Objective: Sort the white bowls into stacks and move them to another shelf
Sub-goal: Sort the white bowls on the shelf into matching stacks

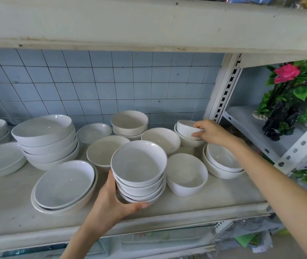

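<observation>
Shelf [8, 208]: a pale, scuffed board at about chest level, crowded with white bowls from left edge to right post; a blue tiled wall [92, 81] closes the back, and another board runs overhead.
Side bay: past the slotted upright [225, 94] on the right, a lower shelf holds artificial flowers [287, 73]; whether that bay is where the stacks are meant to go, I cannot tell.
Large bowls: a tall stack of wide bowls [46, 141] stands at the left, with a nested wide pair [64, 186] in front of it near the shelf lip.
Held stack [139, 172]: four or so medium bowls nested upright, at the front centre, rims level, standing on the shelf near its edge.
Left hand [111, 200]: wrapped round the base of the held stack, thumb under the front, fingers behind, steadying it.
Small bowl [188, 128]: at the back right, tipped slightly, sitting in another bowl [188, 142] just by the upright.
Right hand [212, 132]: reached out long, pinching the small bowl's near rim between thumb and fingers.
Key relation: the small bowl lies up and to the right of the held stack, well apart, with loose bowls between; the right hand is nearer by far, so likely it carries the bowl back over them.
</observation>
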`<action>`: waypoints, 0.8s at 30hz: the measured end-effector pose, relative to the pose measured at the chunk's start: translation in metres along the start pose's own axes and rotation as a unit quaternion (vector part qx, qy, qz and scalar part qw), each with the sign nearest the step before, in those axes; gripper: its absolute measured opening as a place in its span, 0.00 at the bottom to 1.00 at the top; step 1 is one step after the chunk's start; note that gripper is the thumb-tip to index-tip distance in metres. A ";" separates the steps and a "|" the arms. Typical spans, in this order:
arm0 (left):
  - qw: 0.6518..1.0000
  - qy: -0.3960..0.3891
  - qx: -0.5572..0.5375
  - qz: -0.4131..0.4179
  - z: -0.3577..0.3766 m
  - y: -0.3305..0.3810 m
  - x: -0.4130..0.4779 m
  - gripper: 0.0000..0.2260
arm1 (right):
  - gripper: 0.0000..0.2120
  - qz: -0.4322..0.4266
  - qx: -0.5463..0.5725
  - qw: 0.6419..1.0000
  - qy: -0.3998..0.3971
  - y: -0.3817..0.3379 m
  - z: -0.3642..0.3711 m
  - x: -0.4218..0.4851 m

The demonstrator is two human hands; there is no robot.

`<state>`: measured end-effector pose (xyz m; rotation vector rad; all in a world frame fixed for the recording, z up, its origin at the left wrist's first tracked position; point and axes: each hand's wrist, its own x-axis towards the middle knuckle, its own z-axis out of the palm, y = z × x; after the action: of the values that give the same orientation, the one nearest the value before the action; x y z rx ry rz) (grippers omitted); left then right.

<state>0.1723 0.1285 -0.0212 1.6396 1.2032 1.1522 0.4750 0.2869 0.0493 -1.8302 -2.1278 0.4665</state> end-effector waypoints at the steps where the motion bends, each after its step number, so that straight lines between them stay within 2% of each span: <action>1: 1.000 0.000 0.001 0.000 0.000 0.000 0.000 0.48 | 0.06 -0.001 -0.005 1.000 0.011 0.000 0.000 0.000; 5: 1.000 -0.002 0.000 -0.002 0.000 -0.001 0.000 0.48 | 0.01 -0.005 0.039 0.998 0.049 0.004 -0.003 -0.004; 9: 1.000 -0.001 0.001 0.002 0.001 0.001 0.000 0.48 | 0.07 -0.037 0.078 0.992 0.092 -0.003 -0.015 -0.015; 13: 1.000 0.000 0.004 0.007 0.001 0.003 -0.001 0.48 | 0.07 -0.078 0.097 0.983 0.135 -0.015 -0.031 -0.029; 18: 1.000 0.000 0.016 0.007 0.001 0.001 -0.001 0.48 | 0.05 -0.117 0.106 0.976 0.147 -0.029 -0.044 -0.057; 24: 1.000 0.000 0.024 0.007 0.000 0.003 -0.002 0.46 | 0.09 -0.140 0.145 0.975 0.097 -0.041 -0.040 -0.098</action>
<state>0.1727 0.1255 -0.0191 1.6872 1.2295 1.1403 0.4693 0.1863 0.1018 -1.3361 -2.0184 0.4792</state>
